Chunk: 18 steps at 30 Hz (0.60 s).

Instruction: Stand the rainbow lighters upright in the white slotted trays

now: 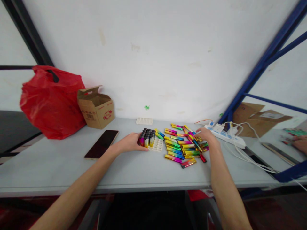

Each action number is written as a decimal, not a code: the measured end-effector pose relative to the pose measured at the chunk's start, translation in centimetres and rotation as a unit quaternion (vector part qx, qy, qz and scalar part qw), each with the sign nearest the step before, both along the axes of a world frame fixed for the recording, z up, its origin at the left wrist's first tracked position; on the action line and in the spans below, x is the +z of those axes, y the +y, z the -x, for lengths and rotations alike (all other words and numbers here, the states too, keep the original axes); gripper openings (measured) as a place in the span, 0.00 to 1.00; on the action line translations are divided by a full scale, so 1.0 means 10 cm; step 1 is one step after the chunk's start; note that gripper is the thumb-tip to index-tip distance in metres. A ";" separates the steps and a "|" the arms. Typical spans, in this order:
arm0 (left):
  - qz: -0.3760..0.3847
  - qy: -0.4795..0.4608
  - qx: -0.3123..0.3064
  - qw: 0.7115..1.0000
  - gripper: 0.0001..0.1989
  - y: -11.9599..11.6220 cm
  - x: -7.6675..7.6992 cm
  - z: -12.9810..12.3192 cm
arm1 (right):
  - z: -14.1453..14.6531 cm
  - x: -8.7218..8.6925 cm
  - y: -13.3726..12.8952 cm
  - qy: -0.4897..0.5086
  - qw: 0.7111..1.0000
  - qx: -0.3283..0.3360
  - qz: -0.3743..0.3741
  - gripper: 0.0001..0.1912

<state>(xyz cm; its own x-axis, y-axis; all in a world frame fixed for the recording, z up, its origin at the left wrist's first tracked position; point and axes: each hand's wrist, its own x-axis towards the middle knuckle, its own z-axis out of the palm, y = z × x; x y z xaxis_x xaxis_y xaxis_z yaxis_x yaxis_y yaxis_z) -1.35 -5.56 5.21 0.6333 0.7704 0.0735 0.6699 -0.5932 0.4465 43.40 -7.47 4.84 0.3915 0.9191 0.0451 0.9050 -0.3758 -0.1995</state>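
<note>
Colourful metallic lighters [147, 138] with black tops stand upright, packed together in the left part of a white tray [157, 145] with round holes. My left hand [131, 142] is curled around the left side of this group, thumb in front at the tray's edge. To the right lies a loose pile of lighters [178, 148] on their sides, some with their ends overlapping. My right hand [207, 135] is at the pile's upper right, its fingers bent over a lighter [198, 139]; the thumb is mostly hidden. A few lighters lie against the tray's upper right corner.
A second holed white tray [144, 121] lies by the wall. On the left are a phone [102, 144], an open cardboard box [96, 108] and a red plastic bag [52, 102]. A power strip [226, 135] with white cables lies right. Another person's hand [301, 142] shows beyond the blue frame.
</note>
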 end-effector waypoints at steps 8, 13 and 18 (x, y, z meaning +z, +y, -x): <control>-0.002 0.004 -0.005 1.000 0.36 0.00 0.00 0.00 | 0.05 -0.03 0.05 0.031 0.998 -0.033 -0.031 0.08; -0.003 -0.003 0.003 1.000 0.36 -0.01 0.00 0.00 | 0.25 0.00 0.09 0.222 0.959 -0.023 -0.174 0.18; 0.003 -0.006 0.001 1.000 0.34 0.00 0.00 -0.01 | 0.69 0.07 0.07 0.541 0.788 0.097 -0.277 0.22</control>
